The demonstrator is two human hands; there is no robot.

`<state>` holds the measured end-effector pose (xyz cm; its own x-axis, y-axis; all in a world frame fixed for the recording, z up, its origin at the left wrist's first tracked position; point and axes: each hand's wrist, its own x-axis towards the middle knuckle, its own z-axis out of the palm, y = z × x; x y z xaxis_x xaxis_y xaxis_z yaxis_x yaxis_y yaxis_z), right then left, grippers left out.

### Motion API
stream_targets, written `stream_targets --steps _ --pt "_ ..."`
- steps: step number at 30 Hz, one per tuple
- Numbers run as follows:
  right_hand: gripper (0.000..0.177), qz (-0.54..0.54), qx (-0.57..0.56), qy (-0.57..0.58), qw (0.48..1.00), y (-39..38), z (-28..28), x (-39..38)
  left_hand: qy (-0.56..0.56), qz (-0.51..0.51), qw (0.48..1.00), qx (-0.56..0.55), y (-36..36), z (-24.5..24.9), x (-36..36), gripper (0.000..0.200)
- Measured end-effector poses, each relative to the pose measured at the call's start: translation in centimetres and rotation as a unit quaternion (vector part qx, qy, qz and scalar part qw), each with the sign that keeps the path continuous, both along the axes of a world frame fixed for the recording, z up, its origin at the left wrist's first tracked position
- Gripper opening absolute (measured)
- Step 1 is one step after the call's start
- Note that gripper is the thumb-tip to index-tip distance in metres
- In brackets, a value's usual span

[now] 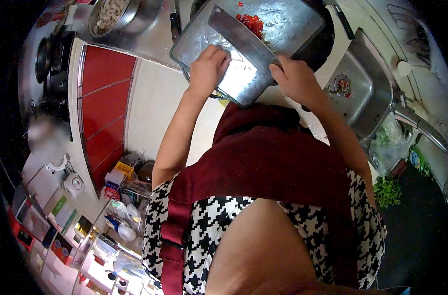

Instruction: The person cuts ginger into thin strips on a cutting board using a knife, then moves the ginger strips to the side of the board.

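My right hand (298,82) is closed around the handle end of a cleaver (241,37). Its broad blade slants up and to the left over a shiny metal cutting board (297,24). Just beyond the blade lies a small heap of chopped red pepper (252,24), partly hidden by it. Over the left part of the board, my left hand (209,70) is closed with its fingers curled, apart from the blade. Whatever those fingers may hold cannot be made out.
A bowl of pale pieces (110,15) stands far left on the steel counter, near a black-handled knife (174,25). Another black handle (344,22) lies right of the board. Further right are a steel sink (364,93), a plastic bag (388,142) and leafy greens (387,191).
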<state>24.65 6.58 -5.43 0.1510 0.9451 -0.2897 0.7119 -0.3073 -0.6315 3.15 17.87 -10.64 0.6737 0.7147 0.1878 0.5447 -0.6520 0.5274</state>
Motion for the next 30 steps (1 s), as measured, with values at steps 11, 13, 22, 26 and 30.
stream_targets --steps 11,13,22,26,30 --pt "0.034 -0.084 0.039 0.035 0.995 -2.2 2.5 3.7 -0.018 -0.115 0.982 0.145 -3.4 -0.2 6.5 0.042" --pt "0.034 -0.081 0.03 0.002 0.996 -2.7 1.7 4.3 -0.041 -0.124 0.986 0.1 -3.3 -1.2 6.1 0.041" --pt "0.034 -0.085 0.027 0.005 0.996 -3.5 0.4 5.0 0.091 -0.095 0.99 0.053 -3.6 0.8 2.2 0.055" --pt "0.036 -0.103 0.018 0.014 0.994 -3.3 1.6 5.0 -0.059 -0.111 0.992 0.011 -2.4 -1.1 1.4 0.057" --pt "0.033 -0.099 0.012 -0.019 0.995 -3.4 1.4 5.0 -0.095 0.04 0.993 0.061 -1.5 0.1 3.0 0.102"
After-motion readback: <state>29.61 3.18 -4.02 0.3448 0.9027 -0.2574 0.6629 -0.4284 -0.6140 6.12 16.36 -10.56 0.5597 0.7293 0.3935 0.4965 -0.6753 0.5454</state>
